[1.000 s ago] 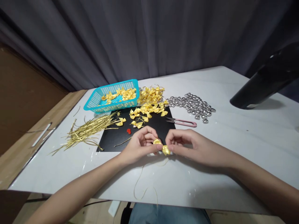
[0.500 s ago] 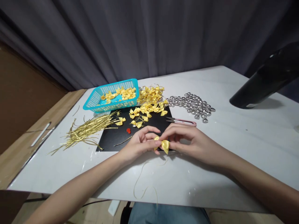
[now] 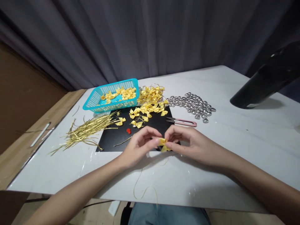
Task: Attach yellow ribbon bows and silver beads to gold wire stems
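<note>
Between my two hands is a small yellow ribbon bow [image 3: 162, 142], partly covered by fingers. My left hand [image 3: 142, 142] pinches its left side with thumb and forefinger. On the other side, my right hand [image 3: 185, 139] grips the bow near its middle, fingers curled. A thin thread [image 3: 140, 184] trails below the hands over the white table towards its front edge. Under and behind the hands lies a black mat [image 3: 110, 137] carrying more yellow bows [image 3: 150, 109], a red piece [image 3: 128, 131] and a short gold tie [image 3: 123, 142].
A blue basket [image 3: 93, 109] of bows stands at the back left, beside a heap of bows with cords [image 3: 152, 93]. Gold ties [image 3: 89, 129] lie left. Silver beads [image 3: 197, 105] and pink-handled thread snips [image 3: 182, 121] are to the right. A black cylinder [image 3: 257, 84] leans in far right.
The bow has been turned between my fingers, so its loops sit differently. My right fingers have closed in over its middle. The objects on the table stay where they were.
</note>
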The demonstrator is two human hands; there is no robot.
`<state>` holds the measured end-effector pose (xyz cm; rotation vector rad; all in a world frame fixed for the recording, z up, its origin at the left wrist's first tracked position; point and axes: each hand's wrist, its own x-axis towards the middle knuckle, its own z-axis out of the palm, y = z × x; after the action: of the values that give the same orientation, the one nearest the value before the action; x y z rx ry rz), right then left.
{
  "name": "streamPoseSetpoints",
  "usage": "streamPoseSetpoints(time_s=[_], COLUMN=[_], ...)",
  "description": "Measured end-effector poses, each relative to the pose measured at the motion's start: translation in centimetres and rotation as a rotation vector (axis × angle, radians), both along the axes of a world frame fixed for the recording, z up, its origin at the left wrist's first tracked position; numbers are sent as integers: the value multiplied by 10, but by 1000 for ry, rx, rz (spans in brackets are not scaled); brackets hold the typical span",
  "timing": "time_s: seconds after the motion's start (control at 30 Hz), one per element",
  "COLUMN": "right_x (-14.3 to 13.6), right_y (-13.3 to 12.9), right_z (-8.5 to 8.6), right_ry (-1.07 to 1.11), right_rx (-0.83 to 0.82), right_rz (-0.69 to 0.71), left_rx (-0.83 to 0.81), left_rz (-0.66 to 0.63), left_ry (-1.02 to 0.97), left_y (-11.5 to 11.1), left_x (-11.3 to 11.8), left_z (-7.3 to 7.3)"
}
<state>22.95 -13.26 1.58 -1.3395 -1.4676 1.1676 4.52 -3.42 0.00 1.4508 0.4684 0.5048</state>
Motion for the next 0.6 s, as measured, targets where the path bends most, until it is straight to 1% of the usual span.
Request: streamPoseSetpoints(time_s=[0.1,0.2,0.23,0.3,0.37,0.43,0.47,0.53,0.6], right_x=[-1,3,5,12,17,17,15,9,3], right_y=[1,3,4,5,4,2,1,-2,-6], right_z=[-3,-1,0,3,4,4,4,3,1], right_ry=[-20,-22,-68,-262,-475,-590,-621,-704,-822], right_rx=[-37,-17,4,70,117,129,127,135,153], right_rz=[18,-15,-36,-34,66,204,249,281,281], left_rx=[33,9,-2,-11,-3,7,9,12,19], left_rz=[5,89,117,169,210,241,251,260,259], left_ry=[30,90,98,86,71,66,62,55,58], left_y=[-2,1,3,7,10,11,12,11,11], left_x=[1,2,3,3,3,3,4,4,5], left_z=[-2,-4,-4,-4,-4,-5,-5,-6,-7])
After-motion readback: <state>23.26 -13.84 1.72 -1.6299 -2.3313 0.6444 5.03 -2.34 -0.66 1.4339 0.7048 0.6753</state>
